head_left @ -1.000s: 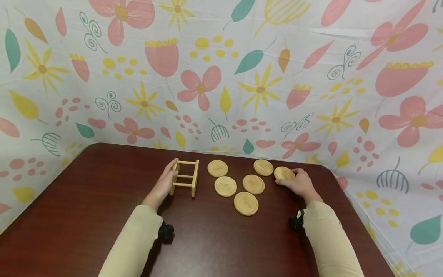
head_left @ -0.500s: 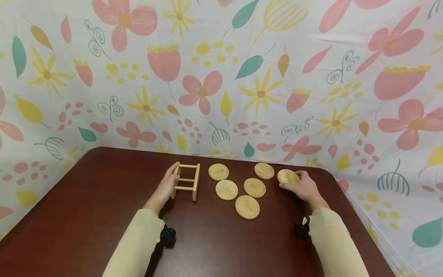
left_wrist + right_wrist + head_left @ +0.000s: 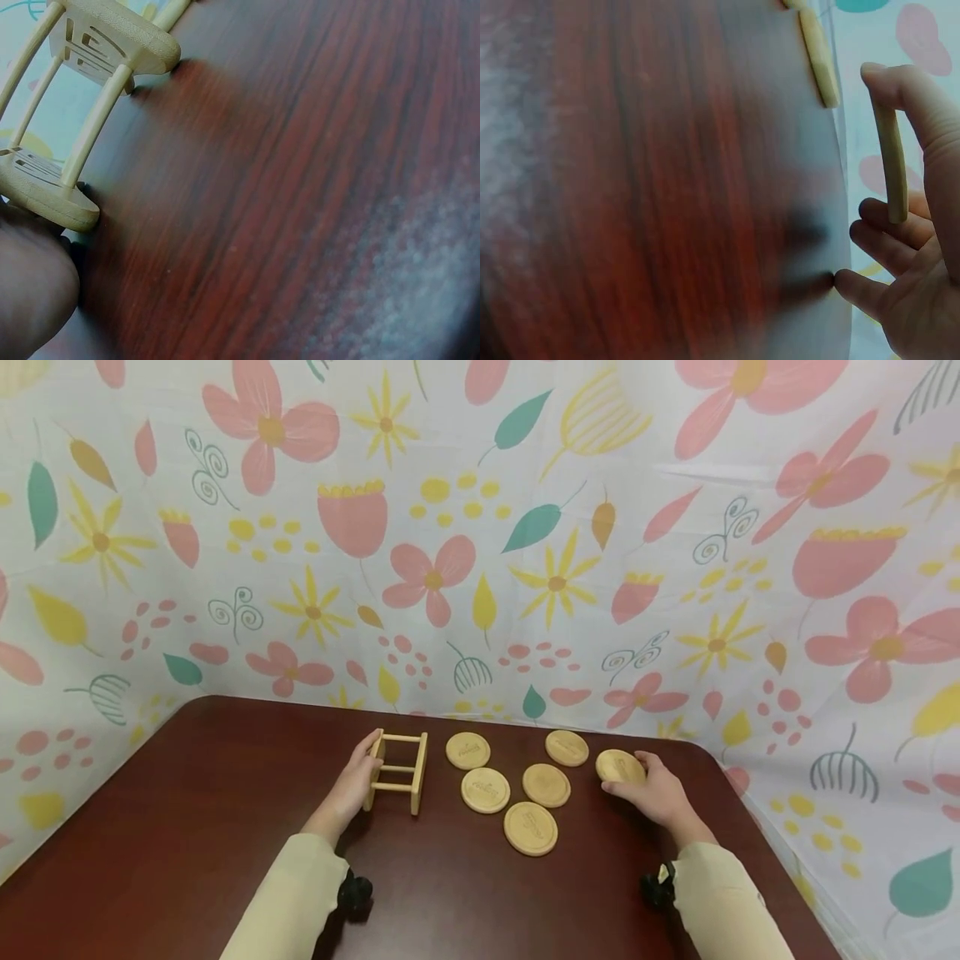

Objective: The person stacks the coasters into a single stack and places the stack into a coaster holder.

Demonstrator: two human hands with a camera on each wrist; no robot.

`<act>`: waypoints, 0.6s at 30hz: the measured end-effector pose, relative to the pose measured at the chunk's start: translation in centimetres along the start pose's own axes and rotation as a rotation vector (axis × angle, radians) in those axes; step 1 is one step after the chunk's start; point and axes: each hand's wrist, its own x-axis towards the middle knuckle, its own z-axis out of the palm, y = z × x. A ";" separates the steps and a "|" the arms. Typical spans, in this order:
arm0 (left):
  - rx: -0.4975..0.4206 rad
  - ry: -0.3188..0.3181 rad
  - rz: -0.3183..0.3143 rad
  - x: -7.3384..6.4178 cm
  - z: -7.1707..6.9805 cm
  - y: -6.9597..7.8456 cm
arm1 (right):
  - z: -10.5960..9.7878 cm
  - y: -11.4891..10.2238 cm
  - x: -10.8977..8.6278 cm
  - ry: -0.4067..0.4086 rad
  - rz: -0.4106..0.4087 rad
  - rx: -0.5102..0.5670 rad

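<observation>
My left hand (image 3: 348, 792) grips the left side panel of a small wooden coaster holder (image 3: 419, 775), which stands on the table. In the left wrist view, the holder's slotted panels and round rods (image 3: 99, 127) show, with part of the hand below. My right hand (image 3: 662, 792) pinches a round wooden coaster (image 3: 619, 766) at its right side. Seen from the right wrist, that coaster (image 3: 890, 154) is edge-on between thumb and fingers, raised off the tabletop. More round coasters lie flat between the hands, among them a plain-faced one (image 3: 547, 785) and an engraved one (image 3: 531, 828).
The dark reddish-brown table (image 3: 450, 902) has rounded far corners. Its back edge meets a white cloth (image 3: 480, 527) printed with flowers and leaves. Three engraved coasters lie farther back: one near the holder (image 3: 468, 750), one in front of it (image 3: 485, 790), one at the right (image 3: 567, 748).
My right hand has drawn its coaster slightly right, away from the neighbouring ones. The left hand keeps its grip on the holder. The whole head view has shifted, with the table lower in it.
</observation>
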 end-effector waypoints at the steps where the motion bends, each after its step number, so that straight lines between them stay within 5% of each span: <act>1: -0.001 0.001 0.000 0.0 0.0 -0.1 | 0.1 0.0 -0.1 -0.002 -0.006 -0.004; 18: 0.025 0.002 0.005 -0.5 0.0 0.1 | 0.4 -1.2 -0.7 0.015 -0.074 -0.023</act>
